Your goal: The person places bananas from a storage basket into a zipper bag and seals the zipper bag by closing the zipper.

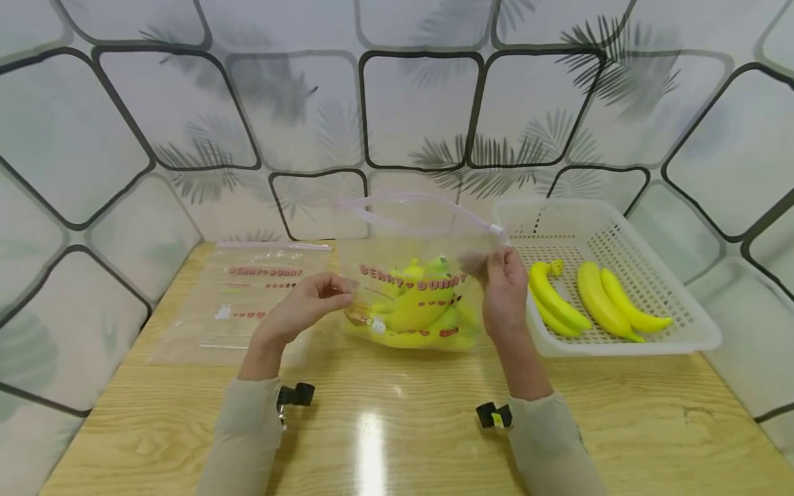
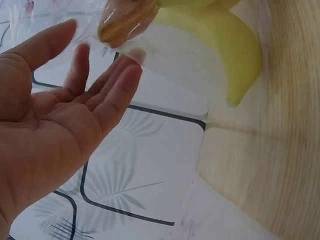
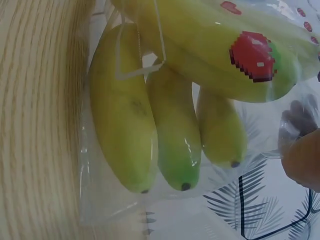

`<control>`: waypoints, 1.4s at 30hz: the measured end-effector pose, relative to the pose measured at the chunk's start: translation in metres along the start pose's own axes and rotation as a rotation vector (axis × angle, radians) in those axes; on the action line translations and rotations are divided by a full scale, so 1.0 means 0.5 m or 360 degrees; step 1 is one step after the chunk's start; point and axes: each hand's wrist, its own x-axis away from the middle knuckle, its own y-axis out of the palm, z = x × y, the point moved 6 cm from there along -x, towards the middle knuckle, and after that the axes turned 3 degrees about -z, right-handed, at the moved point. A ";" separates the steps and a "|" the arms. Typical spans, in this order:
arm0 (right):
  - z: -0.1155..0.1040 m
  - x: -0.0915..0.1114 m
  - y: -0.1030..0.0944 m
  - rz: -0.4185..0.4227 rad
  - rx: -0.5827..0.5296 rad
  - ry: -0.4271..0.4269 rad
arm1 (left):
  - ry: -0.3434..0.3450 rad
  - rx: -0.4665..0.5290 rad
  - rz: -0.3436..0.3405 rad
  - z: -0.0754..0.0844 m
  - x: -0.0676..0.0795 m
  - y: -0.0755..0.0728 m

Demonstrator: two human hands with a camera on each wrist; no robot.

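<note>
A clear zip bag (image 1: pixel 409 296) printed "BERRY BUNNY" stands on the table, its lilac zip edge parted at the top. Inside it are several yellow bananas (image 3: pixel 125 115), some with green tips. One brownish piece (image 2: pixel 127 22) shows through the film at the bag's lower left. My right hand (image 1: pixel 505 293) grips the bag's right side, thumb in front and fingers behind the film. At the left side, my left hand (image 1: pixel 304 306) has its fingertips right by the bag's edge; in the left wrist view its thumb and fingers are spread apart.
A white perforated basket (image 1: pixel 620 348) with several bananas (image 1: pixel 595 296) stands at the right. Another zip bag (image 1: pixel 205 324) lies flat at the left. A patterned cloth wall (image 1: pixel 415 103) encloses the wooden table (image 1: pixel 422 427) at the back and sides.
</note>
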 end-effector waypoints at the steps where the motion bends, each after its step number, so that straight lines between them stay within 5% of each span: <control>1: 0.001 0.000 0.001 -0.0013 0.0019 -0.0005 | -0.0012 0.0068 -0.0029 -0.002 -0.001 0.002; 8: 0.005 0.002 0.007 -0.0174 0.0128 -0.0056 | 0.0157 0.0078 -0.0003 0.013 -0.011 0.017; 13: -0.002 0.025 0.016 -0.0257 0.0369 -0.0471 | 0.0194 0.0126 0.0152 0.017 -0.016 0.022; 17: -0.010 0.042 0.029 -0.0340 0.0369 -0.0801 | 0.0206 0.0203 0.0260 0.018 -0.015 0.019; 20: -0.020 0.038 0.027 -0.0294 0.0283 -0.0791 | 0.0262 0.0270 0.0371 0.022 -0.015 0.014; 26: -0.056 0.022 -0.020 0.0071 0.0191 -0.0621 | 0.0347 0.0422 0.0608 0.025 -0.014 -0.001; 29: -0.062 0.016 -0.034 0.0124 0.0184 -0.0589 | 0.0371 0.0357 0.0645 0.027 -0.012 -0.010; 35: -0.056 0.003 -0.030 0.0116 0.0140 -0.0550 | 0.0468 0.0018 0.0610 0.048 0.004 -0.031; 42: -0.049 0.004 -0.011 0.0072 0.0106 -0.0519 | 0.0492 -0.0258 0.0329 0.053 0.014 -0.030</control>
